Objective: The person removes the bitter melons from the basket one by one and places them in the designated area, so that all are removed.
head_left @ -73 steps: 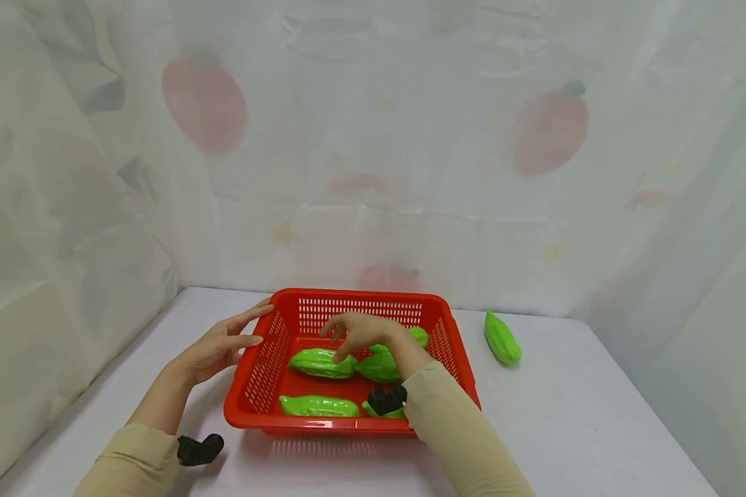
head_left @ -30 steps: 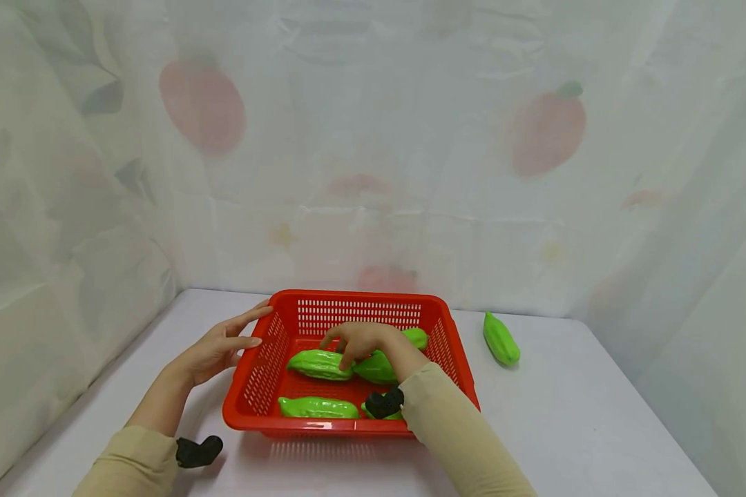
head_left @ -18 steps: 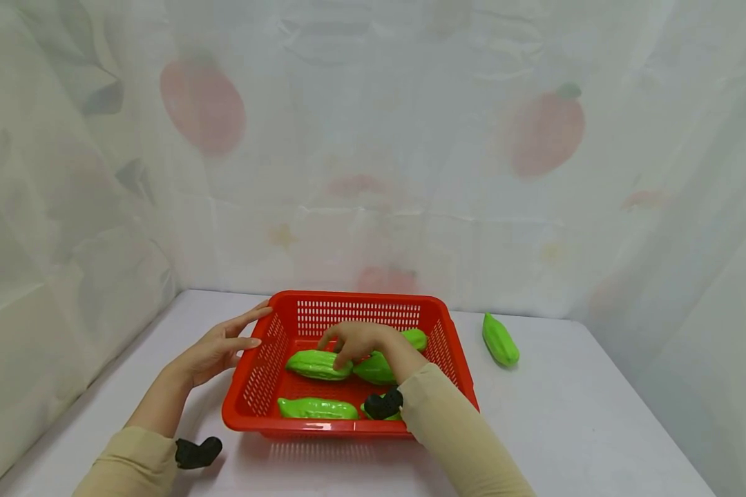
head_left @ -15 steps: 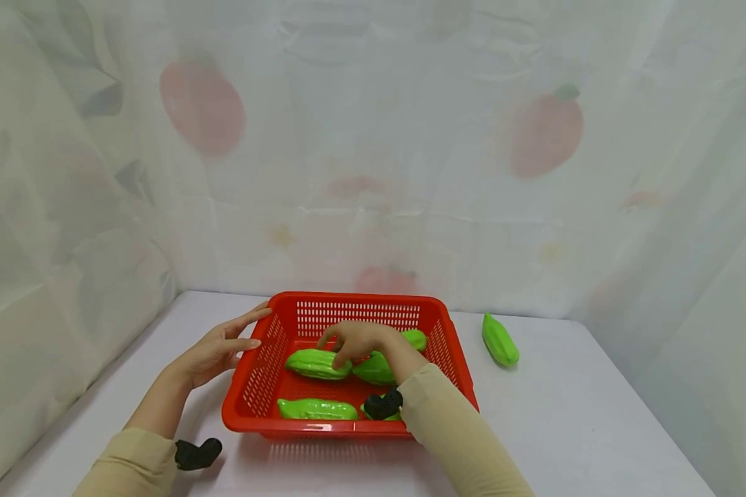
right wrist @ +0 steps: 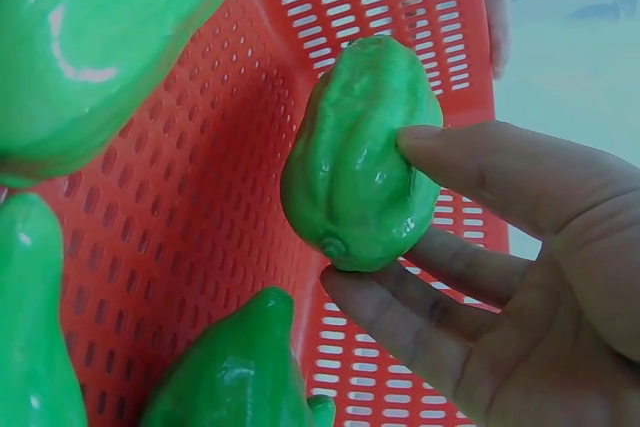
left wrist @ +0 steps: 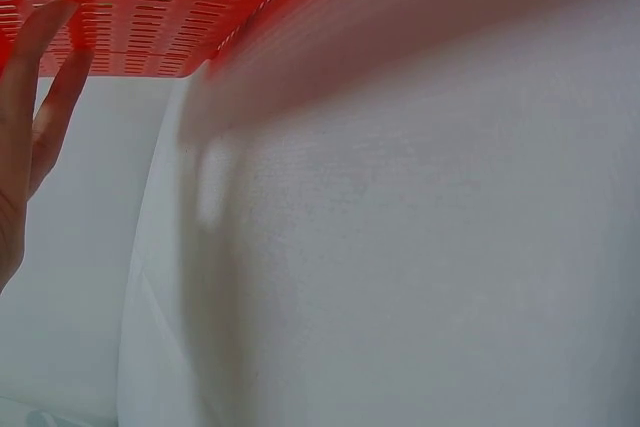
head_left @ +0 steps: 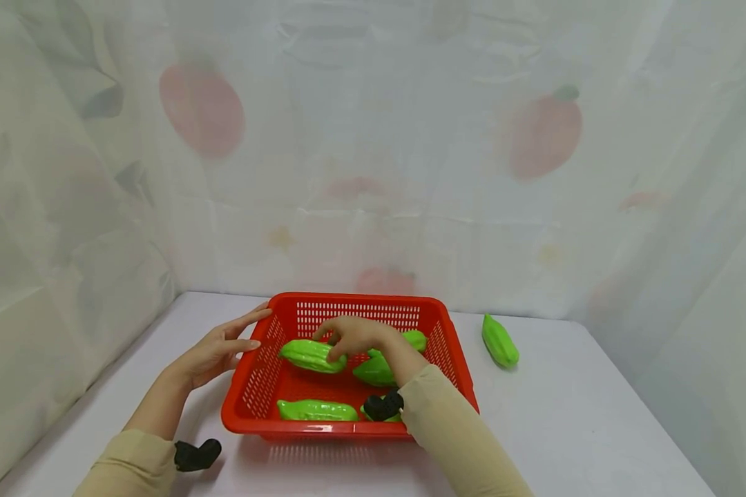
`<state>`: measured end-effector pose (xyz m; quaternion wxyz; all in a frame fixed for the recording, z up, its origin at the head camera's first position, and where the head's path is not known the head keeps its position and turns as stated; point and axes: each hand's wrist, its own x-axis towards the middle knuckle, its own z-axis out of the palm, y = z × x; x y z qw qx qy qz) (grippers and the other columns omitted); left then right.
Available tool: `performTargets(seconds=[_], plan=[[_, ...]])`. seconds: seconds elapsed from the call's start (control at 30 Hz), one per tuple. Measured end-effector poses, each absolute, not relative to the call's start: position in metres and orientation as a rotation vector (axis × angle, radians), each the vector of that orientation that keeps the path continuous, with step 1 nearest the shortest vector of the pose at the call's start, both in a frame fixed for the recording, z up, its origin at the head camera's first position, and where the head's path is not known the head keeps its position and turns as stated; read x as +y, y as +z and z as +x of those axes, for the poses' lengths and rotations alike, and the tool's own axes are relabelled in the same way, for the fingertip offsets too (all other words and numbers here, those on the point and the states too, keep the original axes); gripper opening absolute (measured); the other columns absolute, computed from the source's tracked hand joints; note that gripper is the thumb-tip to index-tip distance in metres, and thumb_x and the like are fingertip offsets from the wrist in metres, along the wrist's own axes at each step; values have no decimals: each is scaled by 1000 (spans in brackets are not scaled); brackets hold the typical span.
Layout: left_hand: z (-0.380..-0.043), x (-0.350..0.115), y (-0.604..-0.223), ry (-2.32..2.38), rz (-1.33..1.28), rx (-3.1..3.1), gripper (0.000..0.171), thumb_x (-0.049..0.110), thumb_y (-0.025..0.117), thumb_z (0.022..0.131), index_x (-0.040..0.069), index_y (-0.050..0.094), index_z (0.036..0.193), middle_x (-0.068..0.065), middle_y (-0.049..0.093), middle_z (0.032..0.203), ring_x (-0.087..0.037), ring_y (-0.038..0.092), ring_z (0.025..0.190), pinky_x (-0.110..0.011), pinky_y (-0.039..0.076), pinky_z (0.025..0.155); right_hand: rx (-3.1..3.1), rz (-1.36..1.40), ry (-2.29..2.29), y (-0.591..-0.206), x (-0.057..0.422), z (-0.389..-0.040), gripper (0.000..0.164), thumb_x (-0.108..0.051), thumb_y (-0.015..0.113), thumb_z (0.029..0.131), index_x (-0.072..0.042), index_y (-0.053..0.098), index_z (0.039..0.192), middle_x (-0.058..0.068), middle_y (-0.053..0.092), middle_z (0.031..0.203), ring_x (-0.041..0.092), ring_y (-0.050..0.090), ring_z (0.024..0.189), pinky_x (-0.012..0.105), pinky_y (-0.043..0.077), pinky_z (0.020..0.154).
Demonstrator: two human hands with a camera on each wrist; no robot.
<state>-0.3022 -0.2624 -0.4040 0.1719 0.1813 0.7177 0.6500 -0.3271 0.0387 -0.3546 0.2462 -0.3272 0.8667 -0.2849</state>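
Note:
A red perforated plastic basket (head_left: 323, 429) stands on the white table with several green bitter melons in it. My right hand (head_left: 359, 335) pinches one bitter melon (head_left: 307, 355) between thumb and fingers, above the basket floor. In the right wrist view, the thumb lies on one side of this bitter melon (right wrist: 355, 167) and the fingers go under it. On the left, my left hand (head_left: 214, 351) touches the basket's side with extended fingers. The left wrist view shows those fingers (left wrist: 62, 107) against the perforated outer wall (left wrist: 140, 17).
Another bitter melon (head_left: 313, 410) lies along the near side of the basket, and a darker one (head_left: 374, 371) lies under my right wrist. One more bitter melon (head_left: 500, 341) sits on the table (head_left: 566, 414) to the right. A pale curtain (head_left: 373, 138) hangs behind the table.
My right hand has reached down, taken hold of the bitter melon at the back left, and lifted it slightly off the basket floor. My left hand stays at the basket's side.

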Motion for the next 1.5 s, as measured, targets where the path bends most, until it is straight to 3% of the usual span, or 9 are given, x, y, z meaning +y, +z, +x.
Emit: performTargets(seconds=[0.13,0.27,0.47,0.63,0.93,1.5], plan=[[-301,-263,-404,1842,518,2045,68,14,53,99,14,19,158,-8,-5,169,-2,61,116,-35,61,89,2391,-896,-771,-351,38,-326,46,-8,68,90,-13,58,135,10,57,140,24,59,121,25,52,75],[-301,-263,-403,1845,521,2041,68,13,53,99,13,19,158,-8,-6,169,-2,61,116,-35,61,88,2418,-899,-776,-348,38,-326,47,-6,67,90,-13,58,135,12,58,139,28,57,128,30,57,80],[-302,-263,-402,1869,544,2010,67,11,52,100,13,19,158,-8,-7,169,-3,63,114,-35,61,88,2465,-865,-815,-344,40,-326,48,-8,68,90,-14,57,136,11,58,141,28,57,129,29,55,84],[-304,-263,-402,1872,550,1993,67,10,51,100,13,18,158,-8,-8,169,-8,67,110,-36,61,87,2475,-847,-887,-341,43,-325,48,-8,67,90,-14,56,137,10,57,141,28,56,130,35,56,91],[-302,-263,-402,1866,545,2003,66,11,51,100,14,19,158,-9,-6,169,-11,68,110,-37,61,86,2504,-826,-1045,-340,44,-326,48,-10,68,90,-13,56,137,13,59,139,29,57,129,34,59,86],[-302,-259,-401,1853,543,2004,67,11,51,100,14,19,158,-9,-5,169,-12,67,111,-38,61,87,2538,-639,-1387,-326,45,-323,63,-16,68,89,-17,43,146,17,62,131,28,63,114,40,54,92]])
